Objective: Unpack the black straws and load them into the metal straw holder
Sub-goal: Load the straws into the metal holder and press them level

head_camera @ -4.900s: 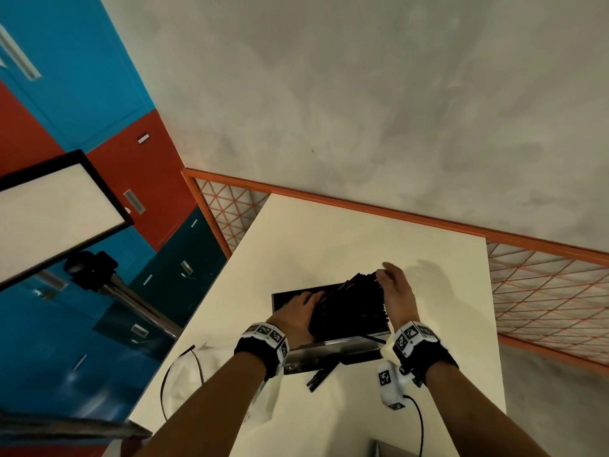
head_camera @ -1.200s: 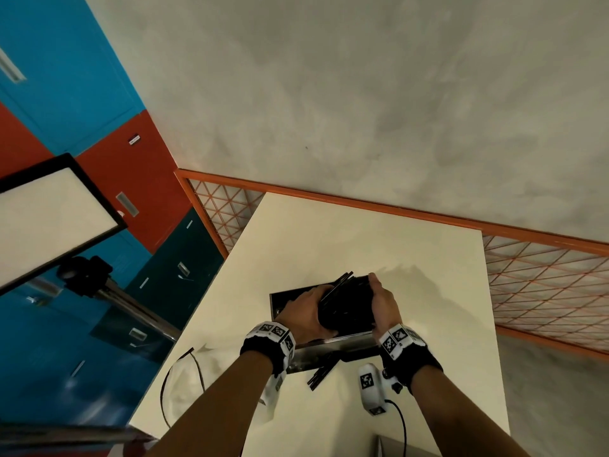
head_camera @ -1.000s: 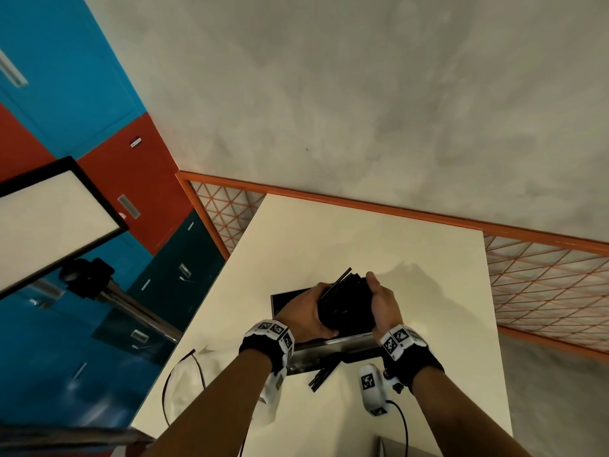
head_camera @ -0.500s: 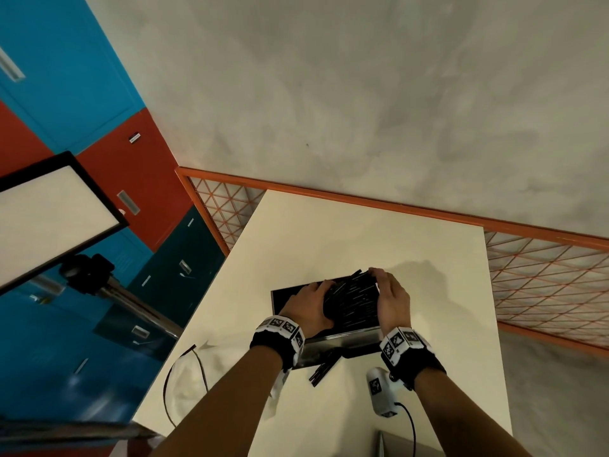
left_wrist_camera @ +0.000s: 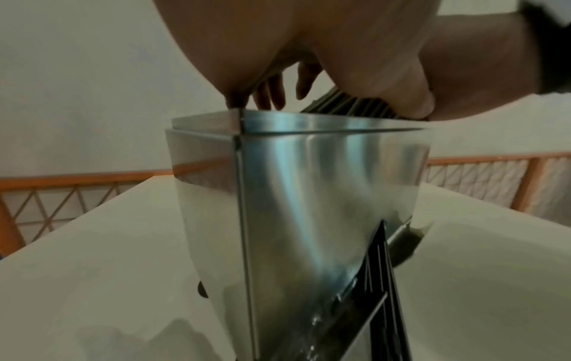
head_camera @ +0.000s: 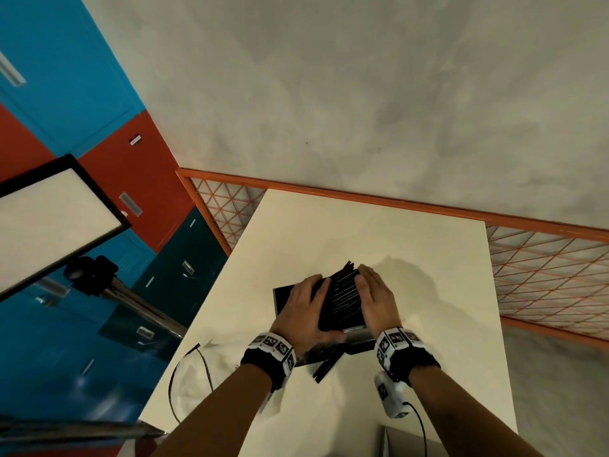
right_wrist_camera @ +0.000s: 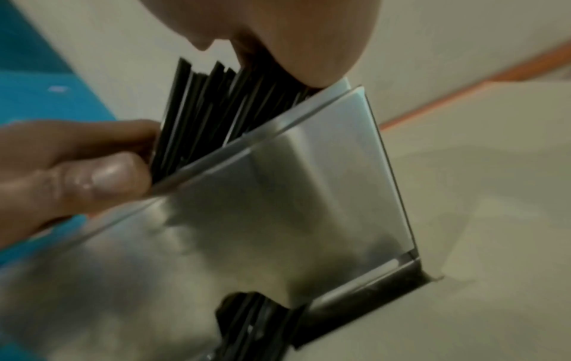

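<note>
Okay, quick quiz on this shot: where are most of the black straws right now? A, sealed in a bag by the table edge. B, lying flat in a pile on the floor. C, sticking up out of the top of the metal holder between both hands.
C: the black straws poke up past the rim of the metal straw holder, with the left hand and right hand flanking them.

Grey floor (head_camera: 362, 94), blue-and-red lockers (head_camera: 66, 94), orange lattice railing (head_camera: 543, 275).

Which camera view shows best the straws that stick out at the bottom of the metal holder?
The left wrist view: black straws poke from the holder's bottom slot. Right wrist view shows them blurred; head view, small.
</note>
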The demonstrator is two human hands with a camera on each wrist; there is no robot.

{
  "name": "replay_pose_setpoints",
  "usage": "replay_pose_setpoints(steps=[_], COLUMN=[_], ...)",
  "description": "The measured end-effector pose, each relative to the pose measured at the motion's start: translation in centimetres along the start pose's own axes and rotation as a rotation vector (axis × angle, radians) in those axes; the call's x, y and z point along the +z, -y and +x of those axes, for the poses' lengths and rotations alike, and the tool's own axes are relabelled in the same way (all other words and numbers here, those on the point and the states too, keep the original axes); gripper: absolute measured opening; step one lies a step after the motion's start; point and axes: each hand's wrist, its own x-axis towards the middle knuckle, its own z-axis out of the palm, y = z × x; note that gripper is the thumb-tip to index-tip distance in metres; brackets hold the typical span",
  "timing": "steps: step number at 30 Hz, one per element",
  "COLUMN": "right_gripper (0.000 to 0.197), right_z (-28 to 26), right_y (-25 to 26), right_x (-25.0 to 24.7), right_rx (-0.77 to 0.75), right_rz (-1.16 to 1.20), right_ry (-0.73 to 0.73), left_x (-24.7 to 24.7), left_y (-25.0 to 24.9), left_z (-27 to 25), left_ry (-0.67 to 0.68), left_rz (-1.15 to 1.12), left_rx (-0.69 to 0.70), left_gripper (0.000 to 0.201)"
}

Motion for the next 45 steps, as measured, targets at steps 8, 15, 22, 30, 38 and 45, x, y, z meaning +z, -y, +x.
replay_pose_setpoints(steps=[8, 15, 22, 30, 38, 45], right_gripper=[0.045, 0.022, 0.021, 0.021, 0.016, 0.014], right_z=[0.1, -0.7, -4.6, -8.0, -6.3, -6.1], right_y=[-0.4, 2.0, 4.2, -3.4, -5.7, -4.9], right_x=[-0.7, -2.5, -2.2, 3.9, 7.2, 8.9], right_rx=[-0.074, -0.290, -0.133, 0.733, 0.877, 0.901], right_rz=[-0.083, -0.084, 0.194, 0.029, 0.442, 0.649], right_ry=[-0.029, -0.226, 0.101, 0.615, 0.364, 0.319], left_x=[1.6, 0.2, -1.3, -2.1, -2.2, -2.0], left_y=[-0.6, 0.3, 1.3, 1.8, 2.0, 2.0], left_z=[0.3, 1.7, 4.0, 5.0, 5.2, 5.1], left_ry=[0.089, 0.125, 0.245, 0.263, 0.272, 0.259], left_rz=[0.185, 0.135, 0.081, 0.049, 0.040, 0.034], left_rx=[-0.114, -0.134, -0.184, -0.192, -0.191, -0.187], left_gripper=[0.129, 0.126, 0.124, 0.120, 0.120, 0.120])
